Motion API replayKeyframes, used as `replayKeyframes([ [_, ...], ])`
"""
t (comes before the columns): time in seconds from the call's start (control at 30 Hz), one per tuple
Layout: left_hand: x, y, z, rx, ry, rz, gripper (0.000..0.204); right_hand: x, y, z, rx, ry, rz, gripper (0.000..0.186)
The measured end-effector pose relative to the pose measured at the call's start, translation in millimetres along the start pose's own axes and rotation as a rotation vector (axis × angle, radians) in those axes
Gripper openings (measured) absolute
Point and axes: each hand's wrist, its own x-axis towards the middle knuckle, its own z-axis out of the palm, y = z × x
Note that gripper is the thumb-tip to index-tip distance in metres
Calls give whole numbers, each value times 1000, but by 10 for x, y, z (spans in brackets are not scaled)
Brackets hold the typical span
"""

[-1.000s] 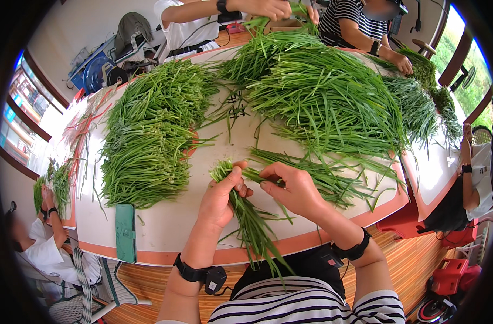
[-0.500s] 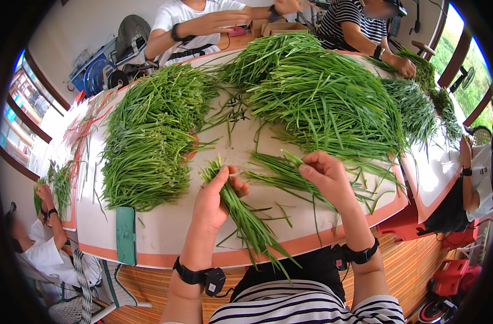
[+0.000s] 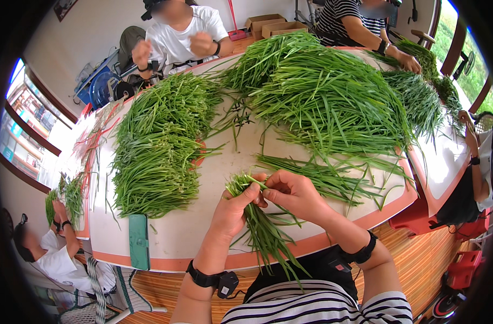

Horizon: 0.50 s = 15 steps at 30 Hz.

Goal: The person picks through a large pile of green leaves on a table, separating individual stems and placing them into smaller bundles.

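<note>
A bunch of garlic chives (image 3: 266, 233) is gripped in my left hand (image 3: 231, 213), near the table's front edge. Its pale cut ends point up and away, while the green leaves hang toward me over the edge. My right hand (image 3: 297, 198) meets it at the cut ends, with thumb and fingers pinched on a chive stalk there. Several loose chives (image 3: 322, 175) lie flat on the table just beyond my right hand.
One neat chive heap (image 3: 157, 167) covers the table's left; a bigger heap (image 3: 332, 102) spreads on the right. A green phone case (image 3: 139, 243) lies at the front left edge of the white table (image 3: 187, 245). Other people sit around, one opposite (image 3: 184, 35).
My right hand has moved left from above the loose chives to the cut ends of the bunch, bringing a stalk. The bunch has shifted slightly right. The person opposite has drawn their hands apart.
</note>
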Motion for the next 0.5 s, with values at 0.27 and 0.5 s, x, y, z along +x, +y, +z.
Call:
replayKeyframes([
  [0.27, 25, 31, 26, 2, 66, 49, 25, -62, 73, -66, -196, -43, 11, 20],
  [0.5, 32, 199, -247, -374, 63, 109, 19, -401, 20, -310, -348, 11, -3, 21],
])
